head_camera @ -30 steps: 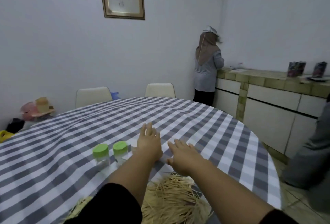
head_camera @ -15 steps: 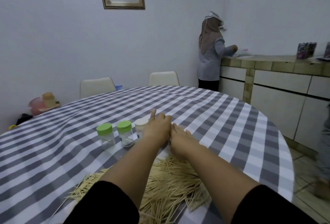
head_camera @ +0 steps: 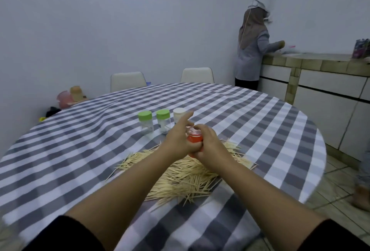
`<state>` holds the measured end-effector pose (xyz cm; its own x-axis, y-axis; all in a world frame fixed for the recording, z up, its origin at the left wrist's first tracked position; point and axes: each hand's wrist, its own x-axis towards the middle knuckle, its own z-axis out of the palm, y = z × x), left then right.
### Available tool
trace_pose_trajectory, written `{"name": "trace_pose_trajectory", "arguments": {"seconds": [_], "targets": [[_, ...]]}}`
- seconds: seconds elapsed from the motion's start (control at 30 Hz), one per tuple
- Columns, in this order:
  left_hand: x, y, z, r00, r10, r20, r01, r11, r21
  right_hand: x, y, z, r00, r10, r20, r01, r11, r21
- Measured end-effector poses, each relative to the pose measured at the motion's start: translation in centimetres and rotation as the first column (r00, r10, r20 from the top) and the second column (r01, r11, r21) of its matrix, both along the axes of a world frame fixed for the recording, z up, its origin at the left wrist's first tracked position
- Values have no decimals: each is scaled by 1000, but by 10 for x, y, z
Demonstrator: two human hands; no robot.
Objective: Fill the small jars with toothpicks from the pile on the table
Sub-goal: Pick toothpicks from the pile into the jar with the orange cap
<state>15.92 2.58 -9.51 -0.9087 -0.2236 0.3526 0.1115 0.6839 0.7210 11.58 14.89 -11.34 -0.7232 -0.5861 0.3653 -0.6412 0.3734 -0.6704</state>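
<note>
We hold a small red jar (head_camera: 194, 138) up over the toothpick pile (head_camera: 186, 172), both hands on it. Left hand (head_camera: 178, 140) curls round the jar's left side, index finger sticking out straight toward the far side. Right hand (head_camera: 210, 146) wraps the right side and bottom, fingers curled tight round it. Jar mouth looks uncovered, but blur makes it hard to tell. Pile is spread on the grey-and-white checked tablecloth (head_camera: 80, 150), just under and near of our hands. Farther back, left of the hands, three jars in a row: two green-lidded jars (head_camera: 145, 122) (head_camera: 163, 120) and a white-lidded jar (head_camera: 179, 115), partly hidden by the left index finger. Far right, a person (head_camera: 252, 48) stands at a tiled counter (head_camera: 312, 62).
</note>
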Motion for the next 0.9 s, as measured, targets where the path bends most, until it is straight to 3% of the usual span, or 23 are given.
{"name": "trace_pose_trajectory", "arguments": {"seconds": [0.2,0.4,0.57,0.73,0.9], "targets": [[51,-20,-25,992,75,104,-85,992,95,43,-16,-12,988,90,127,-81,994,-77],[66,-27,-42,980,196,44,-200,971,133,53,-35,-14,891,209,404,-114,962,-246],[56,-39,-53,977,201,65,-209,966,153,44,-57,-16,942,54,332,35,966,-257],[40,-63,-62,965,238,107,-256,941,220,25,-78,-19,969,67,239,-25,984,-176],[26,-81,-71,968,215,130,-241,939,246,7,-88,-31,986,37,163,-3,979,-204]]}}
